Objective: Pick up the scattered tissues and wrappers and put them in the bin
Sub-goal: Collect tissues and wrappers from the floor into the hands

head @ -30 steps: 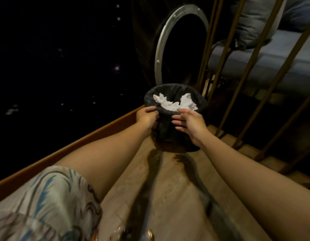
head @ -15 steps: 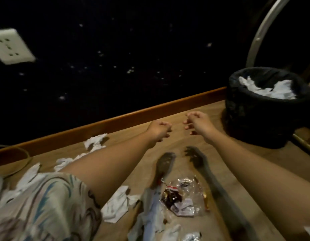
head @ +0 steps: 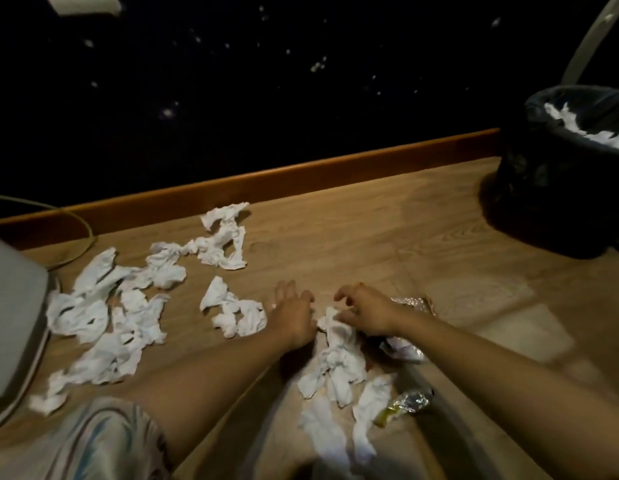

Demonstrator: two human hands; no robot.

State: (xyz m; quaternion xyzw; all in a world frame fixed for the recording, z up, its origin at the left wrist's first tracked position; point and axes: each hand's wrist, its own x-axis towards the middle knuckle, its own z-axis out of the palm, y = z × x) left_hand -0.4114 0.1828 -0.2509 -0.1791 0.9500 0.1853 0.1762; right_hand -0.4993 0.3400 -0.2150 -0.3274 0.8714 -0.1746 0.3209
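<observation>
Both hands down on the wooden floor (head: 336, 237), close together in the near middle. Left hand (head: 294, 315) palm down, fingers spread and released, touching the right edge of a crumpled tissue (head: 233, 313); nothing gripped by it. Right hand (head: 365, 311) curled, fingertips pinching the far end of a long twisted tissue (head: 337, 362) lying between the two forearms. Clear plastic wrapper (head: 410, 303) just right of the right hand, partly hidden behind it. Second clear wrapper (head: 401, 349) under the right wrist. Yellow and silver foil wrapper (head: 403, 403) nearer, beside more white tissue (head: 367, 414). Big cluster of crumpled tissues (head: 107, 317) spread on the left side, and one more bunch (head: 221, 244) farther, near the wooden skirting board (head: 301, 174). Black bin (head: 564, 168) with a dark liner at far right, well apart from the hands, white tissues (head: 578, 123) already inside. Dark speckled wall (head: 232, 81) behind. Grey object (head: 10, 323) at the left edge, a thin cable (head: 83, 230) beside it. Patterned sleeve (head: 93, 441) at near left.
</observation>
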